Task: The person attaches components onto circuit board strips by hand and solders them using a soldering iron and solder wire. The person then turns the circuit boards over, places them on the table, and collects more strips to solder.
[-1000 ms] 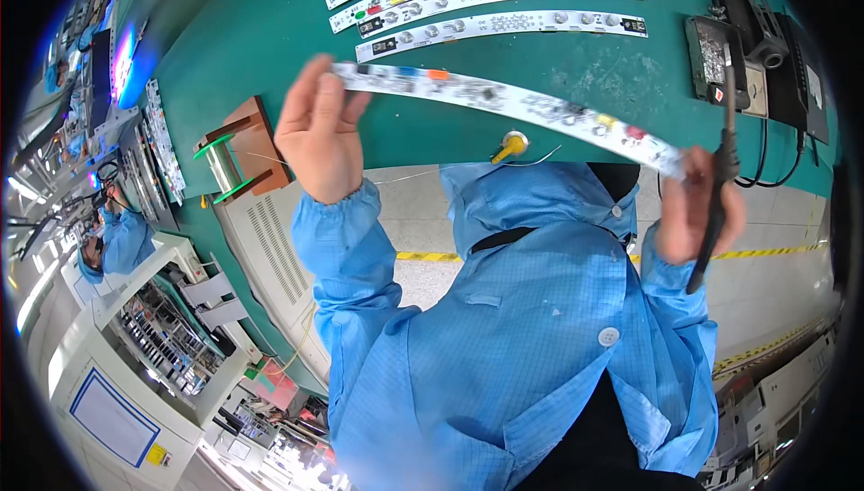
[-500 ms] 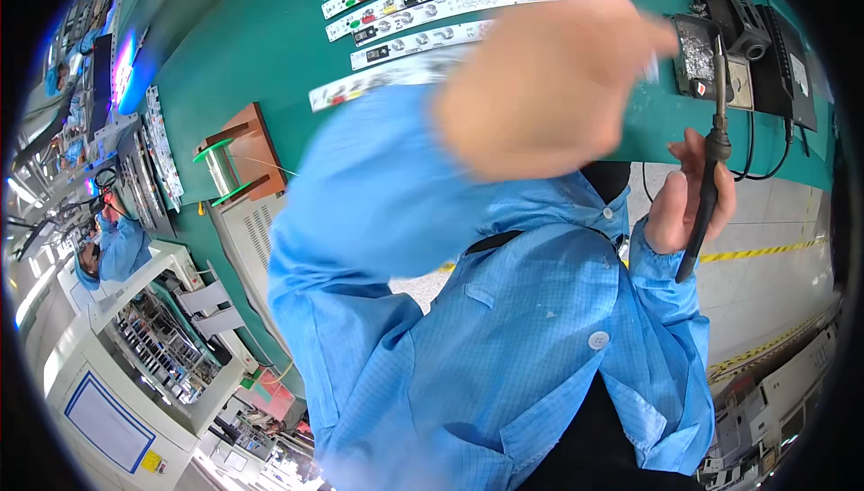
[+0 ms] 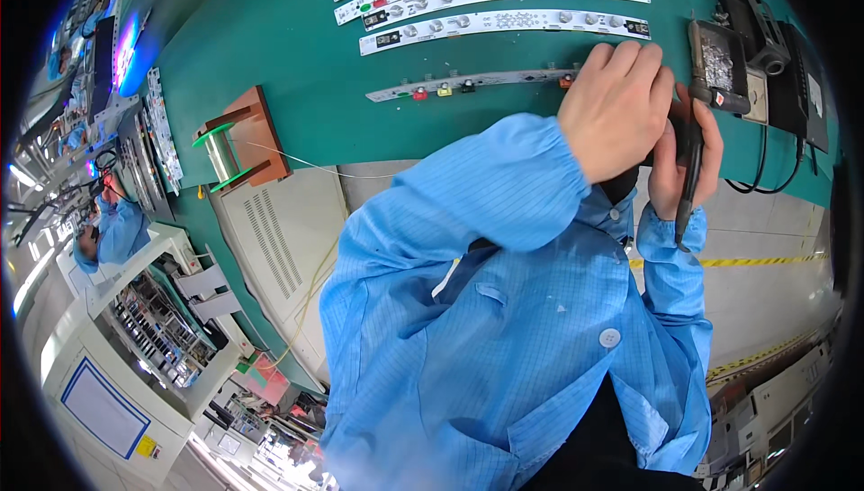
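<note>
Green bench top [image 3: 297, 32] spreads across the upper view, with pale floor [image 3: 765, 230] showing past its near edge. On or just above it, close to that edge, is the strip [image 3: 477, 83], tilted so its face looks narrow, with red, yellow and black parts along the lower side. Its long axis runs left to right, climbing slightly to a right end that disappears behind the left hand [image 3: 621, 113]. Nearly all its visible length therefore lies to the left of both hands; the left one is nearer, right at that end, and the other is just beyond, farther right. Left fingers are curled close together, back of the hand upward, tips mostly hidden, so I cannot tell whether they grip the strip or only touch it. The right hand [image 3: 665, 180] is closed around the dark handle of an iron [image 3: 691, 162], which stands steeply across the strip's line.

Farther from the body, four other strips [image 3: 504, 23] lie roughly parallel to it. A tray [image 3: 731, 101] sits on the right, just beside the iron's upper end. Well apart on the left, a spool [image 3: 220, 156] hangs in a brown stand [image 3: 265, 131], its wire [image 3: 306, 162] trailing toward the left sleeve [image 3: 486, 176].
</note>
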`<state>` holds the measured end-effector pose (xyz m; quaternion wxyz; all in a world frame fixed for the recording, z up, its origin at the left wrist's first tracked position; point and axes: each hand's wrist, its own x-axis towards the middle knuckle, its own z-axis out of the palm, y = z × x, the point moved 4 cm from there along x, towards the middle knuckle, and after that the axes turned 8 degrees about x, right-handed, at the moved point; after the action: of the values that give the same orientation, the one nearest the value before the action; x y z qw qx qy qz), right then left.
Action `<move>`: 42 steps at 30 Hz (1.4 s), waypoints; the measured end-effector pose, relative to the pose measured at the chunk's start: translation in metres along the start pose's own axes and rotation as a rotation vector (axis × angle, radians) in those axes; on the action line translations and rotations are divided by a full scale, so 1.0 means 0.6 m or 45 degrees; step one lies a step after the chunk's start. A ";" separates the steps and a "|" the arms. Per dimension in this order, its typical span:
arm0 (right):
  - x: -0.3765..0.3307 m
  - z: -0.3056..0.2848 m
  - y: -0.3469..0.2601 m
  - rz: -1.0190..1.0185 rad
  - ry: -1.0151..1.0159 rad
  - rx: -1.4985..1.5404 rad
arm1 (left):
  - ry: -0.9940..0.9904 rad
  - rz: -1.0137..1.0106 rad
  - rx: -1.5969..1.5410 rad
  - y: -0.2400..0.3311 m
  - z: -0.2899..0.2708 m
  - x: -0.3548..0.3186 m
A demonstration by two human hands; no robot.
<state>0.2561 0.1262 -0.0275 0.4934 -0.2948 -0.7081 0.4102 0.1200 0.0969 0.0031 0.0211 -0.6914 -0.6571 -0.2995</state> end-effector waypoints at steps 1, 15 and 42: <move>0.000 0.000 0.002 0.031 0.008 0.012 | 0.069 -0.031 -0.003 -0.002 -0.021 -0.009; 0.059 0.040 -0.001 0.041 -0.172 -0.306 | -0.005 -0.056 -0.043 -0.040 -0.077 -0.171; 0.021 -0.027 -0.037 0.024 -0.069 -0.003 | 0.236 -0.241 -0.463 -0.018 -0.101 -0.148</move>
<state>0.2668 0.1301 0.0005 0.4698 -0.2906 -0.7189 0.4219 0.0905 -0.0067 0.0098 -0.0720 -0.5885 -0.6496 -0.4759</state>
